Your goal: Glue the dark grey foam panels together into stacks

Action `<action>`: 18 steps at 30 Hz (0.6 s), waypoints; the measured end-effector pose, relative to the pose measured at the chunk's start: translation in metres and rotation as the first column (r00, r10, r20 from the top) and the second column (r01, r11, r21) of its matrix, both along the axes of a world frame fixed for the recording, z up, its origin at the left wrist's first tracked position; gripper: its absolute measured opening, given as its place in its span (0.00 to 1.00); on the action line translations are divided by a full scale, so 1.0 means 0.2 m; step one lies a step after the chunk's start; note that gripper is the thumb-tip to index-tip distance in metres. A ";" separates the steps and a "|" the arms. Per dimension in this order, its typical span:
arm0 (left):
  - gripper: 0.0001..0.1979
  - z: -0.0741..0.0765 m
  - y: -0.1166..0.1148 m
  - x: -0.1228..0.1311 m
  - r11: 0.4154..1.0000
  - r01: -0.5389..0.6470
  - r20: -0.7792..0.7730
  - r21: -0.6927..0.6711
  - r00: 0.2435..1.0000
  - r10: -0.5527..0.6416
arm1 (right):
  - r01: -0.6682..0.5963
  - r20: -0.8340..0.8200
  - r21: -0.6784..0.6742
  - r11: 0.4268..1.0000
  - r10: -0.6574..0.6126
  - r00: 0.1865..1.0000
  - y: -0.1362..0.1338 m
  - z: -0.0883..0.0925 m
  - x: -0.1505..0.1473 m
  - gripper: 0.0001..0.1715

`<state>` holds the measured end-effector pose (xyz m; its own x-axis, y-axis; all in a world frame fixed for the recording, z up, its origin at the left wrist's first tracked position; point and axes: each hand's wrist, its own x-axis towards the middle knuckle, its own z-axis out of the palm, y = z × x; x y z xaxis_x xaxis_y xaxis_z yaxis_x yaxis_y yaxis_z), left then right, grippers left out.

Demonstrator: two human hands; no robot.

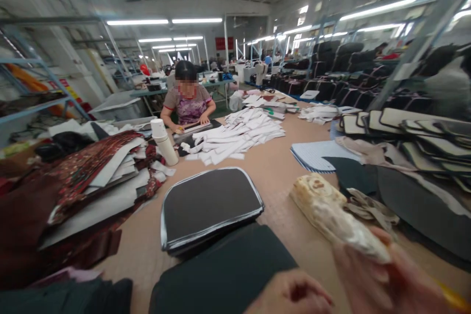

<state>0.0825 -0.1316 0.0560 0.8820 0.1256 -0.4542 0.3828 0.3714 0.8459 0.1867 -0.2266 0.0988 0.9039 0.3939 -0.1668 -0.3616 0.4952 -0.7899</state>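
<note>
My right hand (pixel 390 279) is at the bottom right, fingers wrapped round a rolled flatbread in a clear plastic bag (pixel 333 213) that points up and left over the table. My left hand (pixel 292 294) is at the bottom edge, fingers curled into a loose fist, resting on a dark fabric piece (pixel 228 270). Just beyond it lies a stack of dark mats with silver piping (pixel 209 206).
A person in a patterned top (pixel 189 103) works at the far side of the tan table (pixel 272 167) beside a heap of white strips (pixel 235 137). Patterned fabric and white boards (pixel 99 176) pile up left; a white cone spool (pixel 164 140) stands there. Trimmed mats (pixel 415 137) stack on the right.
</note>
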 end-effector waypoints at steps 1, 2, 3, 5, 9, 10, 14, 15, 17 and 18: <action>0.15 0.02 0.07 -0.03 0.993 -0.044 0.028 0.114 0.999 0.041 | 0.057 0.001 0.003 0.998 -0.057 0.998 0.00 0.01 0.04 0.08; 0.13 0.04 0.15 -0.06 0.944 -0.130 0.072 0.303 0.991 0.113 | 0.097 0.002 0.009 0.995 -0.097 0.995 0.01 0.03 0.07 0.07; 0.12 0.06 0.24 -0.09 0.832 -0.216 0.088 0.511 0.976 0.200 | 0.110 0.003 0.018 0.994 -0.110 0.994 0.03 0.03 0.09 0.07; 0.13 0.08 0.41 -0.14 0.527 -0.242 0.114 0.815 0.958 0.263 | 0.077 0.010 0.026 0.997 -0.078 0.997 0.06 0.04 0.12 0.07; 0.22 0.02 0.66 -0.20 0.201 0.006 -0.058 0.980 0.965 0.255 | -0.042 0.027 0.004 0.999 0.042 0.999 0.13 0.01 0.08 0.11; 0.25 0.00 0.69 -0.21 0.192 0.069 -0.119 0.979 0.959 0.258 | -0.062 0.038 -0.004 0.998 0.062 0.997 0.15 -0.01 0.07 0.12; 0.33 -0.06 0.73 -0.23 0.224 0.221 -0.277 0.949 0.925 0.261 | -0.091 0.095 -0.021 0.996 0.092 0.991 0.20 -0.09 0.06 0.17; 0.34 -0.07 0.73 -0.23 0.230 0.235 -0.292 0.944 0.922 0.254 | -0.097 0.119 -0.020 0.995 0.098 0.988 0.21 -0.11 0.07 0.18; 0.34 -0.06 0.74 -0.22 0.237 0.252 -0.306 0.938 0.924 0.229 | -0.138 0.209 -0.020 0.990 0.139 0.968 0.22 -0.13 0.10 0.19; 0.34 -0.06 0.75 -0.22 0.241 0.257 -0.310 0.936 0.926 0.215 | -0.165 0.267 -0.029 0.986 0.166 0.949 0.23 -0.13 0.11 0.18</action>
